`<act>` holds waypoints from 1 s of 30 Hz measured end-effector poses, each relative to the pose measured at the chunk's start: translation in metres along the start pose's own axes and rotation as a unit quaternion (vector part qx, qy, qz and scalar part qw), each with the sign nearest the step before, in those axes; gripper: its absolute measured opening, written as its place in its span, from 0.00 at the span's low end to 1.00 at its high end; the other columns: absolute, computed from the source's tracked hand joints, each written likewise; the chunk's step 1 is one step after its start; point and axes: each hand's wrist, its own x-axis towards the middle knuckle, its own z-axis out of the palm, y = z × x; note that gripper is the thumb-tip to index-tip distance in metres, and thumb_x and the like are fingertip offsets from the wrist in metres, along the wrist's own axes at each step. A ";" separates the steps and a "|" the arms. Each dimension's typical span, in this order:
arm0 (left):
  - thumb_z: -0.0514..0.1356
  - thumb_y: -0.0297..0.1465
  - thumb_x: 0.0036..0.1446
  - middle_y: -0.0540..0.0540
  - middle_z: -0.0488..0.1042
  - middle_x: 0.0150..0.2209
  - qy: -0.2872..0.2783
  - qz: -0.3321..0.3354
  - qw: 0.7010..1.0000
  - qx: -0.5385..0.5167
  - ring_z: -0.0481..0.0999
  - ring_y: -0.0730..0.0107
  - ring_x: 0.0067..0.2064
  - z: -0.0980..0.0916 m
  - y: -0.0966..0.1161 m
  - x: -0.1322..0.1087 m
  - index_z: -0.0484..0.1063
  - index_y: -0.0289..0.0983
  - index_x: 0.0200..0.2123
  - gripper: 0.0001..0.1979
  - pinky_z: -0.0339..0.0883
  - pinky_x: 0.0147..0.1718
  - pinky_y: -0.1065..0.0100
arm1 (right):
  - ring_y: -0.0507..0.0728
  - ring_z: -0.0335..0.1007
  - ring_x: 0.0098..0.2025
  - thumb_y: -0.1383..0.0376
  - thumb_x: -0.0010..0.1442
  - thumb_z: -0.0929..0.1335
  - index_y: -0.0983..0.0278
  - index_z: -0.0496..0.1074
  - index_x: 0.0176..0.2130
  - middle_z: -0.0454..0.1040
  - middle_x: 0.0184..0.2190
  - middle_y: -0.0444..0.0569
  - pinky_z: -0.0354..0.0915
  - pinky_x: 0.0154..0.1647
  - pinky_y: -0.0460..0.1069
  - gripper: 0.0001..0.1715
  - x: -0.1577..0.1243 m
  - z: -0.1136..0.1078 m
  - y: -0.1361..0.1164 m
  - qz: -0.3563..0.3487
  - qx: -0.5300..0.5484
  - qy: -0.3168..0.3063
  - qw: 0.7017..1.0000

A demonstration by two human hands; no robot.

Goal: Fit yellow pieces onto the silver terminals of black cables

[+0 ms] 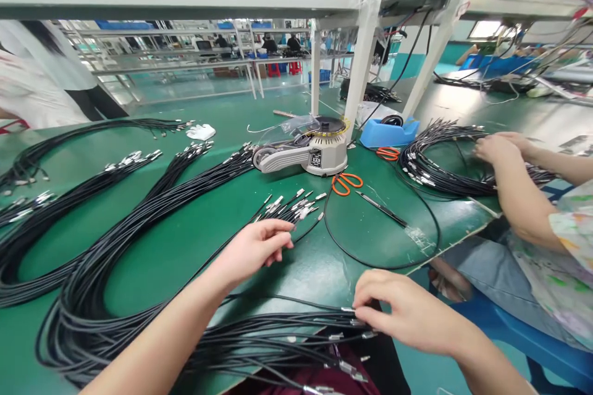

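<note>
My right hand (401, 308) pinches the metal-tipped end of a black cable (301, 302) between thumb and forefinger, at the table's front edge. Below it lies a thick bundle of black cables (259, 339), their silver connectors pointing right over my lap. My left hand (254, 250) hovers above the table with fingers loosely bent and apart, nothing visible in them. Just behind it are the other silver-tipped ends (296, 207) of black cables. The bundle loops round at the left side of the table.
A round tape dispenser (324, 148) stands mid-table near orange-handled scissors (346, 184), tweezers (382, 208) and a blue tape holder (389, 133). More cable bundles (69, 197) lie left. At right, a co-worker's hands (503, 148) touch a coiled cable bundle (445, 179). White shelf posts (365, 43) rise behind.
</note>
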 end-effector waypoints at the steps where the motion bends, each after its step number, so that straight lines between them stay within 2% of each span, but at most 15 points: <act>1: 0.58 0.35 0.51 0.48 0.74 0.30 -0.015 -0.013 1.000 0.002 0.65 0.79 0.22 0.003 -0.006 0.008 0.69 0.32 0.42 0.17 0.55 0.19 0.75 | 0.53 0.69 0.35 0.64 0.59 0.65 0.61 0.73 0.27 0.74 0.31 0.44 0.62 0.39 0.47 0.11 0.003 -0.003 0.003 0.011 0.012 0.017 1.000; 3: 0.59 0.36 0.51 0.47 0.74 0.30 -0.037 -0.022 0.999 0.002 0.63 0.80 0.22 0.010 -0.017 0.018 0.71 0.31 0.41 0.17 0.54 0.19 0.75 | 0.53 0.69 0.34 0.62 0.60 0.64 0.61 0.73 0.30 0.74 0.31 0.44 0.62 0.37 0.47 0.11 0.019 -0.007 0.009 0.052 0.064 0.075 0.994; 6: 0.59 0.38 0.51 0.49 0.74 0.29 -0.060 -0.015 0.998 -0.014 0.62 0.80 0.21 0.016 -0.027 0.021 0.71 0.32 0.41 0.17 0.53 0.19 0.75 | 0.54 0.70 0.34 0.59 0.59 0.65 0.63 0.73 0.41 0.75 0.33 0.47 0.64 0.36 0.48 0.14 0.057 -0.010 0.017 0.080 0.187 0.135 0.970; 8: 0.58 0.38 0.51 0.49 0.73 0.28 -0.067 -0.014 0.997 -0.021 0.61 0.81 0.21 0.016 -0.028 0.018 0.72 0.32 0.39 0.16 0.52 0.19 0.75 | 0.53 0.70 0.34 0.59 0.57 0.67 0.65 0.72 0.45 0.75 0.33 0.47 0.64 0.35 0.47 0.17 0.082 -0.008 0.017 0.060 0.238 0.127 0.961; 12: 0.58 0.38 0.50 0.50 0.72 0.27 -0.065 -0.028 0.997 -0.033 0.60 0.81 0.20 0.020 -0.018 0.016 0.70 0.33 0.42 0.18 0.49 0.17 0.76 | 0.51 0.66 0.28 0.61 0.53 0.69 0.67 0.75 0.34 0.73 0.25 0.45 0.61 0.30 0.46 0.11 0.114 -0.001 0.013 0.033 0.278 0.096 0.955; 15: 0.58 0.38 0.49 0.51 0.72 0.26 -0.038 -0.030 0.999 -0.014 0.60 0.80 0.19 0.028 -0.010 0.023 0.70 0.33 0.42 0.19 0.49 0.16 0.76 | 0.51 0.66 0.27 0.61 0.53 0.69 0.68 0.74 0.31 0.72 0.24 0.45 0.61 0.29 0.46 0.11 0.120 0.000 0.012 0.033 0.289 0.099 0.952; 18: 0.57 0.39 0.50 0.52 0.71 0.23 0.001 -0.003 1.000 0.011 0.61 0.79 0.18 0.036 -0.005 0.033 0.72 0.33 0.39 0.17 0.51 0.17 0.74 | 0.51 0.66 0.27 0.61 0.52 0.69 0.68 0.73 0.31 0.73 0.26 0.46 0.62 0.31 0.46 0.11 0.119 0.000 0.010 0.030 0.299 0.104 0.948; 23: 0.56 0.39 0.51 0.52 0.69 0.23 0.016 0.008 0.999 0.033 0.61 0.77 0.19 0.045 -0.013 0.039 0.74 0.34 0.31 0.14 0.53 0.19 0.73 | 0.51 0.67 0.27 0.62 0.52 0.70 0.67 0.75 0.30 0.74 0.24 0.45 0.61 0.29 0.46 0.09 0.111 0.002 0.013 0.055 0.311 0.102 0.943; 26: 0.55 0.38 0.53 0.52 0.69 0.23 0.030 0.011 0.999 0.036 0.64 0.75 0.22 0.047 -0.020 0.038 0.73 0.35 0.30 0.14 0.57 0.22 0.72 | 0.51 0.68 0.26 0.62 0.51 0.71 0.67 0.76 0.30 0.76 0.25 0.47 0.60 0.26 0.45 0.10 0.113 -0.013 0.026 0.097 0.353 0.142 0.920; 30: 0.54 0.38 0.55 0.49 0.73 0.26 0.069 0.061 0.994 0.054 0.71 0.68 0.31 0.047 -0.026 0.036 0.73 0.37 0.31 0.12 0.64 0.33 0.69 | 0.50 0.69 0.28 0.64 0.51 0.71 0.67 0.76 0.33 0.78 0.30 0.50 0.61 0.25 0.43 0.09 0.136 -0.063 0.047 0.124 0.395 0.260 0.872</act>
